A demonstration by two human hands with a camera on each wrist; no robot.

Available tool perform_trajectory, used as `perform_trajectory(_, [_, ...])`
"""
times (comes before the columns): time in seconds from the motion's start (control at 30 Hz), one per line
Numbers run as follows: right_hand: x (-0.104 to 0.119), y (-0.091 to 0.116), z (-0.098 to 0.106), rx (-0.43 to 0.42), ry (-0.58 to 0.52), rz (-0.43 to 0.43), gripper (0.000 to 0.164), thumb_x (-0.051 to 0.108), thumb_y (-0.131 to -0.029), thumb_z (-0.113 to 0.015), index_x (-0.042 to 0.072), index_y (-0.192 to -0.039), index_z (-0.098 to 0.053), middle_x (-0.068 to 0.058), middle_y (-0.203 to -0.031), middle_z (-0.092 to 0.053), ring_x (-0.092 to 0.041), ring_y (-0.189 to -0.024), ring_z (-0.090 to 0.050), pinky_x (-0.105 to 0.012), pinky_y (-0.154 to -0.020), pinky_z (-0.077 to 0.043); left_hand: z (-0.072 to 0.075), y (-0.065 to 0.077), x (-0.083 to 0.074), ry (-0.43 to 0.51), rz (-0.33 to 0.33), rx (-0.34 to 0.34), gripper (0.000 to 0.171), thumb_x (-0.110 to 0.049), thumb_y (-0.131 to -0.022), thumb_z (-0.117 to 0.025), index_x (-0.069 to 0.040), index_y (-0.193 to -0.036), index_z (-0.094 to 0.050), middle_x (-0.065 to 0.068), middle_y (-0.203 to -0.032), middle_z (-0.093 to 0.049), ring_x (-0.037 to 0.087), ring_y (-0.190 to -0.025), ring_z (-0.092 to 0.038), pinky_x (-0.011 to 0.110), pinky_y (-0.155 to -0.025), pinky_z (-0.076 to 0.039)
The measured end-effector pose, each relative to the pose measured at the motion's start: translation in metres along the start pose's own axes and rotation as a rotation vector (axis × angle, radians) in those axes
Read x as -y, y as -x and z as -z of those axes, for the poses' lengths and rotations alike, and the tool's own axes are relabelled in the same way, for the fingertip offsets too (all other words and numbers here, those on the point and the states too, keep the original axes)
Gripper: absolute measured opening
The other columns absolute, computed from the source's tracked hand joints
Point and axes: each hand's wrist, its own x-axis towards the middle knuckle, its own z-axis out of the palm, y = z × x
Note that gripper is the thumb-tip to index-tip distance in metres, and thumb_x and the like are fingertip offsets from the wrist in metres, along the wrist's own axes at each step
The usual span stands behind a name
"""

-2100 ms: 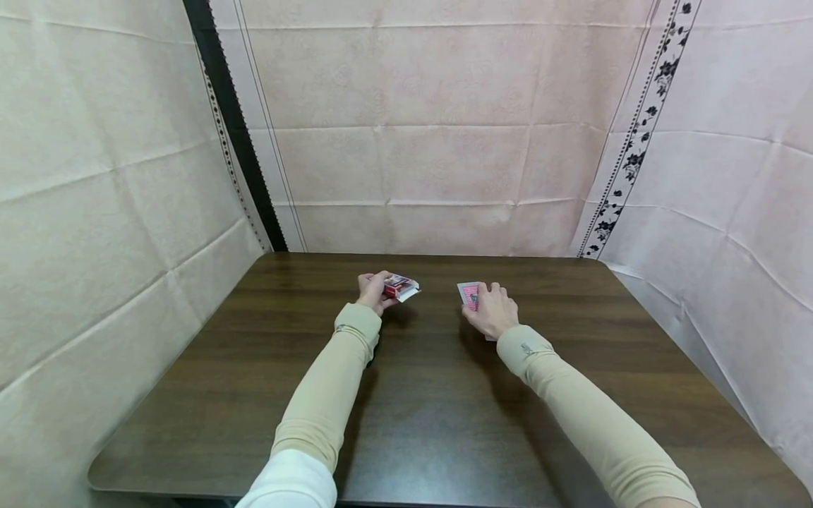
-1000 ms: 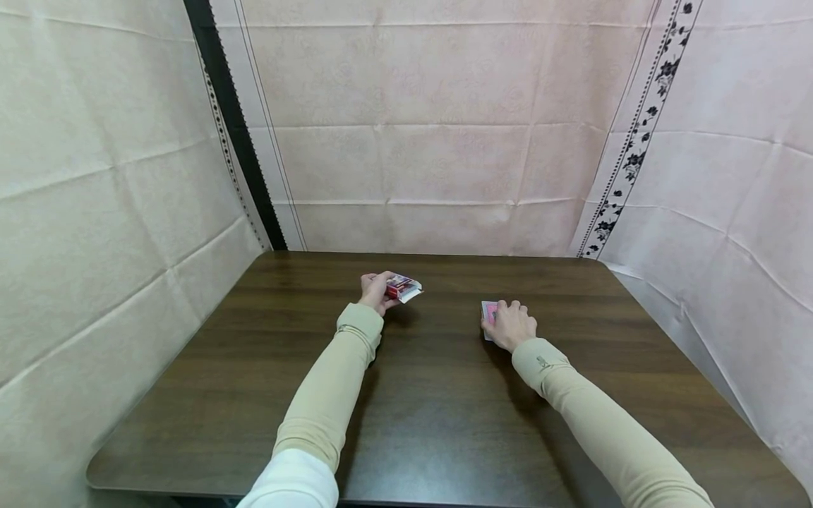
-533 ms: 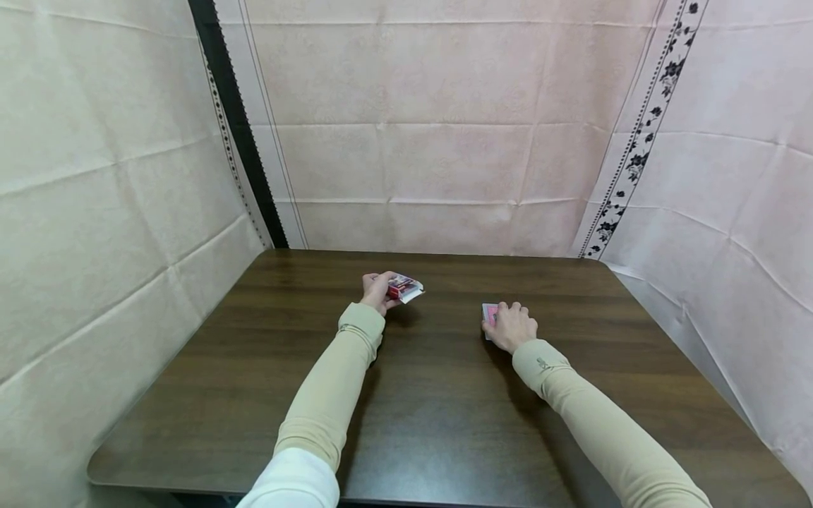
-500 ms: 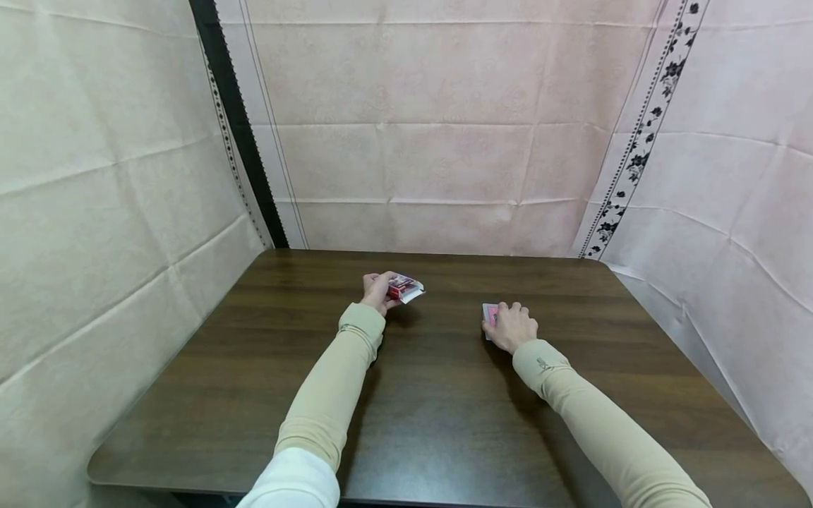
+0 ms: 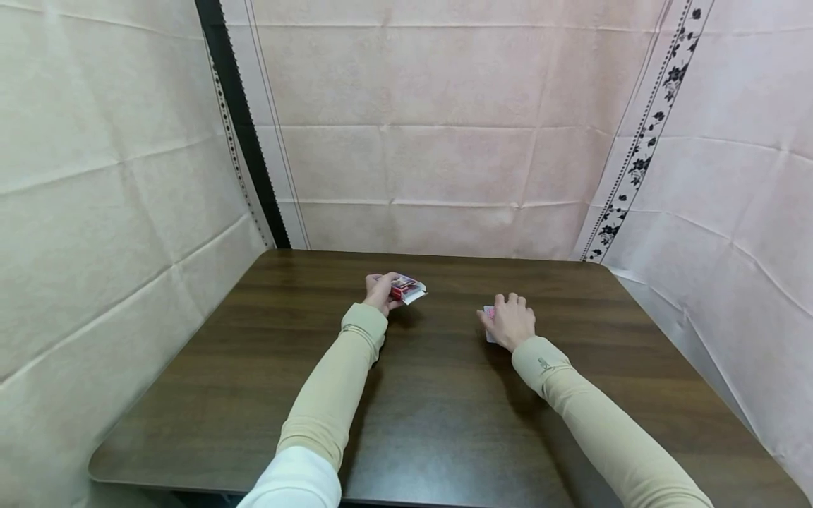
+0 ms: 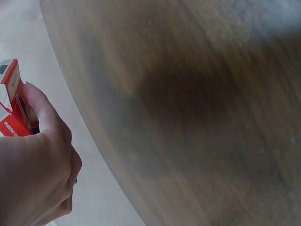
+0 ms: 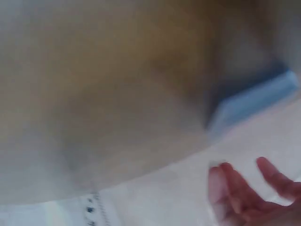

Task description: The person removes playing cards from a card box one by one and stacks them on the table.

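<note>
In the head view my left hand [image 5: 382, 292] grips a red and white playing card box [image 5: 406, 288] above the far middle of the table. The box's flap end points right; red lettering side and raised flap of the card box [image 6: 14, 110] show at the left edge of the left wrist view. Right of it, a deck of cards [image 5: 490, 334] with a pink-patterned top lies on the table, partly covered by my right hand [image 5: 512, 323]. That hand's fingers are spread. In the blurred right wrist view the deck [image 7: 254, 104] shows apart from the fingertips [image 7: 217, 170].
The brown wood-grain table [image 5: 438, 416] has rounded corners. Pale creased cloth [image 5: 444, 141] hangs behind it and on both sides, with a black strip [image 5: 244, 127] at the left and a floral border [image 5: 641, 152] at the right.
My right hand moved right and toward me with the deck, set it on the table, then spread its fingers and let go. The left hand and card box stay nearly still.
</note>
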Motion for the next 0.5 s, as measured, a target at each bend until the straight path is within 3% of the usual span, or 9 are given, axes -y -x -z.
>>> perform_trajectory(0.1, [0.019, -0.006, 0.01, -0.015, -0.065, 0.141, 0.052, 0.046, -0.088, -0.049, 0.005, -0.119, -0.05, -0.022, -0.114, -0.048, -0.038, -0.104, -0.044, -0.052, -0.082, -0.041, -0.001, 0.0, 0.001, 0.008, -0.005, 0.001, 0.049, -0.013, -0.083, -0.057, -0.015, -0.117, -0.023, 0.022, -0.113, -0.05, 0.031, -0.089, -0.058, 0.046, -0.081, -0.049])
perform_trajectory(0.23, [0.051, -0.012, 0.017, 0.034, -0.171, 0.298, 0.049, 0.044, -0.089, -0.048, 0.014, -0.127, -0.049, -0.018, -0.119, -0.048, -0.034, -0.109, -0.044, -0.049, -0.088, -0.04, -0.005, 0.001, 0.003, 0.009, -0.006, 0.014, 0.05, -0.012, -0.082, -0.058, -0.015, -0.118, -0.023, 0.022, -0.113, -0.05, 0.03, -0.087, -0.059, 0.047, -0.082, -0.048])
perform_trajectory(0.33, [0.07, -0.015, 0.015, 0.083, -0.201, 0.35, 0.049, 0.046, -0.09, -0.046, 0.017, -0.13, -0.047, -0.017, -0.12, -0.047, -0.031, -0.109, -0.043, -0.048, -0.089, -0.04, -0.009, 0.003, 0.004, -0.009, -0.009, 0.028, 0.052, -0.013, -0.083, -0.058, -0.015, -0.121, -0.023, 0.021, -0.111, -0.051, 0.027, -0.081, -0.06, 0.046, -0.081, -0.049])
perform_trajectory(0.5, [0.087, -0.019, 0.007, 0.155, -0.184, 0.345, 0.051, 0.05, -0.091, -0.038, 0.023, -0.134, -0.042, -0.016, -0.124, -0.045, -0.029, -0.108, -0.043, -0.047, -0.089, -0.04, -0.013, 0.002, 0.007, -0.056, -0.011, 0.059, 0.049, -0.017, -0.083, -0.059, -0.014, -0.119, -0.026, 0.015, -0.101, -0.052, 0.021, -0.068, -0.059, 0.04, -0.071, -0.052])
